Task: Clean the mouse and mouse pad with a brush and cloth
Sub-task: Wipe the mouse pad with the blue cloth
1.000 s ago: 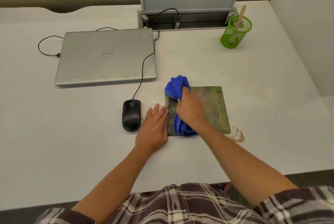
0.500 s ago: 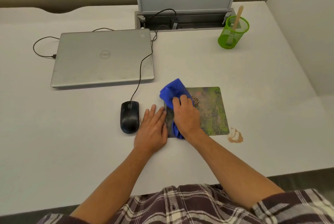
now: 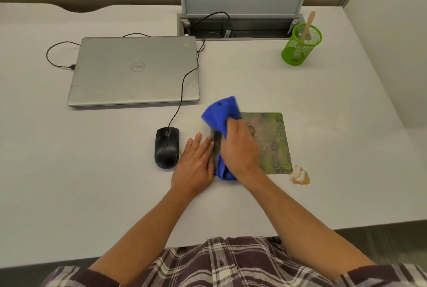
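A green patterned mouse pad (image 3: 276, 141) lies on the white desk. My right hand (image 3: 240, 148) presses a bunched blue cloth (image 3: 221, 113) onto the pad's left part; cloth sticks out above and below the hand. My left hand (image 3: 195, 164) lies flat on the desk with its fingertips at the pad's left edge, holding nothing. A black wired mouse (image 3: 166, 146) sits just left of that hand. A brush with a wooden handle (image 3: 307, 25) stands in a green mesh cup (image 3: 300, 43) at the back right.
A closed silver laptop (image 3: 134, 71) with a cable lies at the back left. An open cable box (image 3: 240, 25) is set in the desk's rear. A small pile of brown dust (image 3: 300, 176) lies off the pad's near right corner. A partition wall rises on the right.
My right hand with the cloth has stayed on the pad's left part, shifting a little over it; the cloth's upper end has changed shape. My left hand has held still.
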Demonstrator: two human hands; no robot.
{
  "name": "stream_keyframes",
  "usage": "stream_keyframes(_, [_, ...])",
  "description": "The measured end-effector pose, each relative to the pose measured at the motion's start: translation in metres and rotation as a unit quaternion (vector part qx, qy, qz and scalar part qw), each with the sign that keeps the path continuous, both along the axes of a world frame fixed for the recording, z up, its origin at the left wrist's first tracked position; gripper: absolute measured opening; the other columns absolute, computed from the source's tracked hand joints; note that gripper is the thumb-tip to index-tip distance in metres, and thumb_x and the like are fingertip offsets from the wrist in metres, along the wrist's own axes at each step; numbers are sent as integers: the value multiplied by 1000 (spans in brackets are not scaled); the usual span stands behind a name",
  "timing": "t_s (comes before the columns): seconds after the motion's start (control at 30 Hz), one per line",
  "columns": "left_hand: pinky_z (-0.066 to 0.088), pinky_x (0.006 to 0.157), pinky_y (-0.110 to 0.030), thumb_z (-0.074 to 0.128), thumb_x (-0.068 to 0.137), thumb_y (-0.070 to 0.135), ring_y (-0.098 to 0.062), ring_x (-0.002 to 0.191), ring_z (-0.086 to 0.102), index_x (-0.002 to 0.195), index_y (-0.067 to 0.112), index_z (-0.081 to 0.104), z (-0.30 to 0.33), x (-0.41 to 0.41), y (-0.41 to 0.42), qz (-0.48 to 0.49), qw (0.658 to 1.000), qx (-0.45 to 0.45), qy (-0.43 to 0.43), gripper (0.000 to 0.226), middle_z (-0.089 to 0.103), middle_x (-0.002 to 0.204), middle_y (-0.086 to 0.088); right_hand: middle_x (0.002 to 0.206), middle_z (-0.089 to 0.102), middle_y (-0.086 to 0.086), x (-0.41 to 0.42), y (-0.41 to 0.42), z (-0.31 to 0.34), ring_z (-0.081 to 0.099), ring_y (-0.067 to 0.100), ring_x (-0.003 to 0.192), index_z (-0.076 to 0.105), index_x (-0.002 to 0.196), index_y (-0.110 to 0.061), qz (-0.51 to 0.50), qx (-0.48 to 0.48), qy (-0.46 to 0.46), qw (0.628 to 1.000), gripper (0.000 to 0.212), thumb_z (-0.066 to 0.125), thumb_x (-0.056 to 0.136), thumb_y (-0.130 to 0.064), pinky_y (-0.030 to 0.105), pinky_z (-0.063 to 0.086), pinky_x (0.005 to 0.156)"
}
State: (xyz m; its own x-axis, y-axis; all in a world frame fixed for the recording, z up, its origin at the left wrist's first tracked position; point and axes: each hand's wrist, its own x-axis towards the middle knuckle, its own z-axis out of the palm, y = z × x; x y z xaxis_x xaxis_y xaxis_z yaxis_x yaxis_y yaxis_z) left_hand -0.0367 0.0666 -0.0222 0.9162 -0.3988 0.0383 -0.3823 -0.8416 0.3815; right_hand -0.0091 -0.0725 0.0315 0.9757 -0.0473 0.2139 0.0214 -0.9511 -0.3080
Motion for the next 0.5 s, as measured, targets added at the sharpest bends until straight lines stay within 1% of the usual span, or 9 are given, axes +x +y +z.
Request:
stream_keyframes(0.1, [4,122,-40,38,99,26,-25,148,15,149,10,34,1,2,-1,-6,1000,-5,3,53,30,156,-8,87,61,12,-6,19,-14,60,26,68,62,107,-6,40,-63,3,997,26,70,83,-11,32,46,39])
stream_keyframes(0.27, [1,122,-42,35,101,30,-21,149,-1,152,15,25,-3,1,0,4,1000,11,16,54,19,160,-1,88,61,10,-1,14,-25,60,23,69,60,108,-9,43,-134,3,990,25,67,84,-14,31,48,40])
stream_keyframes(0.4, [-2,121,-43,32,102,32,-24,149,-1,152,14,27,-4,0,0,4,999,34,19,54,19,160,-1,92,61,12,6,8,-22,61,24,72,58,111,-8,26,-134,27,990,29,67,84,-15,32,49,41])
stream_keyframes(0.5, [2,121,-45,29,101,33,-25,149,4,150,11,30,-3,0,0,12,999,35,17,53,24,158,-3,104,59,16,16,-5,-18,61,28,84,53,121,-6,3,-111,59,992,32,59,90,-11,36,51,50])
